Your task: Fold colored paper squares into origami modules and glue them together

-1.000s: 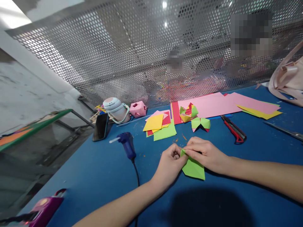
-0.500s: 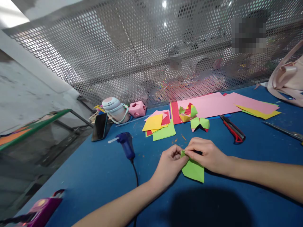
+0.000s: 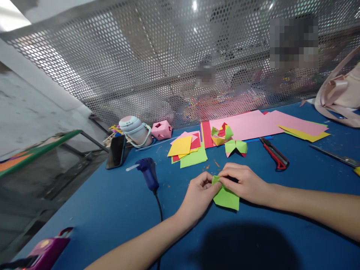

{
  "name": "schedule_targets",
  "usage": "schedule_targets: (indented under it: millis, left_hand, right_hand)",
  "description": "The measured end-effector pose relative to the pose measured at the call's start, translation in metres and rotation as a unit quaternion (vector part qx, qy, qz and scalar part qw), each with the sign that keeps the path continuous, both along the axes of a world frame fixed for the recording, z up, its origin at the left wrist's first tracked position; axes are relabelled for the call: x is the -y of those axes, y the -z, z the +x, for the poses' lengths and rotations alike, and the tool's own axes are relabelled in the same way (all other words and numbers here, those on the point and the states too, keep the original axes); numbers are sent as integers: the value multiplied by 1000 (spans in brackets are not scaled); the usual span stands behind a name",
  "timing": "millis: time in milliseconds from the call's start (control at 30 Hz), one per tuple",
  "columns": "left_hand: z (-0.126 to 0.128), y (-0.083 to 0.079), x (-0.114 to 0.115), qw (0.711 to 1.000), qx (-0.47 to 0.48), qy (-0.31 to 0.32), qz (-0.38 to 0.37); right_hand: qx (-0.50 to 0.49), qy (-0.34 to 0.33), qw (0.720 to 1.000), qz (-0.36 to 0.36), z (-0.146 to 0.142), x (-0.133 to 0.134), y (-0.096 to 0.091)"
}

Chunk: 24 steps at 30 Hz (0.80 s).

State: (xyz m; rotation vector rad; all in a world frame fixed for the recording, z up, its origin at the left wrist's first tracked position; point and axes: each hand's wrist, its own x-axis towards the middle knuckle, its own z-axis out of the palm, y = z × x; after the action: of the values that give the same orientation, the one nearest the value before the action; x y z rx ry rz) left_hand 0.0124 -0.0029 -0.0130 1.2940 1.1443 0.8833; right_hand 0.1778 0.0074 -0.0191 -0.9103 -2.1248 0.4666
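Observation:
A green sheet of paper (image 3: 228,198), partly folded, is held between my two hands just above the blue table. My left hand (image 3: 200,192) pinches its upper left edge between thumb and fingers. On the upper edge, close beside the left thumb, my right hand (image 3: 242,182) grips the paper with thumb and forefinger. The fingers cover part of the fold. Just beyond the hands sits a small folded green paper piece (image 3: 236,147) with red and pink underneath, and behind it a multicoloured folded paper piece (image 3: 221,134).
A blue hot glue gun (image 3: 148,172) lies left of my hands, its cord running toward me. Square papers (image 3: 194,159) are stacked behind. A red cutter knife (image 3: 274,153) and scissors (image 3: 334,154) lie right. A phone (image 3: 116,151), a lidded cup (image 3: 135,131) and a pink paper ball (image 3: 161,129) stand back left.
The green paper's lower edge has lifted slightly, and its top corner now shows more between my fingers. Both hands keep their grip. The whole view has shifted a little.

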Motion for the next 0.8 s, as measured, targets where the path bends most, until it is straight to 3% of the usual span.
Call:
schedule_targets:
  millis: [333,500,800]
  left_hand:
    - [0,-1,0,1000,5,-10,-9]
    - [0,-2,-1,999,8,-43,4]
    - [-1,-2,-2,997,-44,-33,51]
  right_hand:
    - [40,-40,997,54,5,-5,0]
    - [55,-22,998,8,5,-4,0]
    - [42,5,999,-32,6,-5,-1]
